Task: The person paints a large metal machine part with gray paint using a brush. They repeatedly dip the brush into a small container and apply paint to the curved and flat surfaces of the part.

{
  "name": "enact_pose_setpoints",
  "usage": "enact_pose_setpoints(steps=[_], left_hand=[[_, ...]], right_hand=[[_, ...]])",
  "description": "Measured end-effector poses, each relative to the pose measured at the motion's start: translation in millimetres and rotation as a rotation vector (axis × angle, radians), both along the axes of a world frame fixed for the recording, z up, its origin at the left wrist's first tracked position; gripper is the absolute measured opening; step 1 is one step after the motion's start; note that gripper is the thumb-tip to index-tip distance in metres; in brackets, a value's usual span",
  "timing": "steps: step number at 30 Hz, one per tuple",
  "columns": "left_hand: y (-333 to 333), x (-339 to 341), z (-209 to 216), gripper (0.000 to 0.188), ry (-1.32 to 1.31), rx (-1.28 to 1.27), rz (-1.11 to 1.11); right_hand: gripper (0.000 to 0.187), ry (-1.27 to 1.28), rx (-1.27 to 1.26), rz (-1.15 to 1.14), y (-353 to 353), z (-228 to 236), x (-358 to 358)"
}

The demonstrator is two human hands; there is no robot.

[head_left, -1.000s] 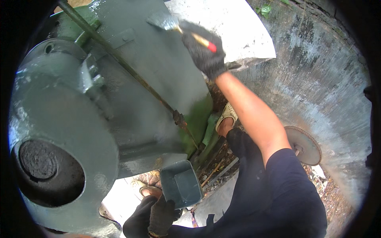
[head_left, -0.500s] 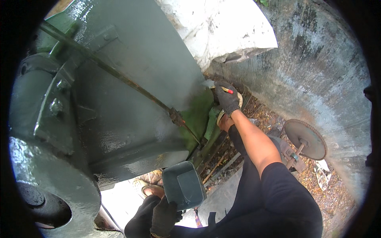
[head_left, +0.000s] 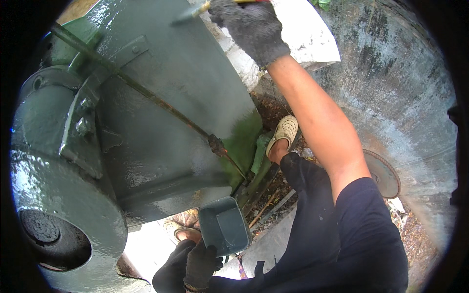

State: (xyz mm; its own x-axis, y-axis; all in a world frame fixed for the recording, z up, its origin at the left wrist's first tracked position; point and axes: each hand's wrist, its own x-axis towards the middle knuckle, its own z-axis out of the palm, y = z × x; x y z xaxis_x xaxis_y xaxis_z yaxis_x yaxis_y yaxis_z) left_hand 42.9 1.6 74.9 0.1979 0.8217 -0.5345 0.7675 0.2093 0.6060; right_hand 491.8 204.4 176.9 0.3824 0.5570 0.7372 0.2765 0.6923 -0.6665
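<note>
My right hand (head_left: pixel 251 30), in a dark glove, is closed round a paintbrush (head_left: pixel 199 10) with a pale, red-tipped handle. Its bristles are at the upper right edge of a large metal panel (head_left: pixel 181 88) coated in wet dark grey-green paint; blur hides whether they touch it. My left hand (head_left: pixel 200 266), also gloved, grips the near rim of a square dark container (head_left: pixel 224 225) below the panel. Some dark paint appears to lie inside the container. Brighter green shows at the panel's lower right corner.
A rusty rod (head_left: pixel 161 102) crosses the panel diagonally. White sheeting (head_left: pixel 308 34) lies beyond it, and a weathered curved wall (head_left: pixel 391 93) rises at right. A round metal disc (head_left: pixel 383 173) stands by the wall. My feet wear beige clogs (head_left: pixel 283 132) among leaf litter.
My right hand has swept the brush up and away, from the panel's lower right side to its upper edge. My left hand and the container have hardly moved.
</note>
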Motion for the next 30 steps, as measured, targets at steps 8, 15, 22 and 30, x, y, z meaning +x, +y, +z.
enact_pose_setpoints(steps=[8,15,22,30], left_hand=[[1.2,24.7,24.5,0.004,0.062,-0.072,0.072],[4.1,31.5,21.6,0.009,0.013,-0.152,0.184],[2.4,43.3,28.2,0.009,0.004,-0.146,0.186],[-2.3,-3.2,4.6,0.012,0.056,0.071,-0.156]], right_hand=[[0.036,0.377,-0.044,-0.041,13.7,-160.3,-31.9],[0.029,0.509,-0.662,-0.246,-32.7,-359.9,-25.1],[0.031,0.019,-0.66,-0.522,-17.9,-316.7,-6.9],[0.028,0.441,0.062,-0.084,8.2,-81.0,-19.9]])
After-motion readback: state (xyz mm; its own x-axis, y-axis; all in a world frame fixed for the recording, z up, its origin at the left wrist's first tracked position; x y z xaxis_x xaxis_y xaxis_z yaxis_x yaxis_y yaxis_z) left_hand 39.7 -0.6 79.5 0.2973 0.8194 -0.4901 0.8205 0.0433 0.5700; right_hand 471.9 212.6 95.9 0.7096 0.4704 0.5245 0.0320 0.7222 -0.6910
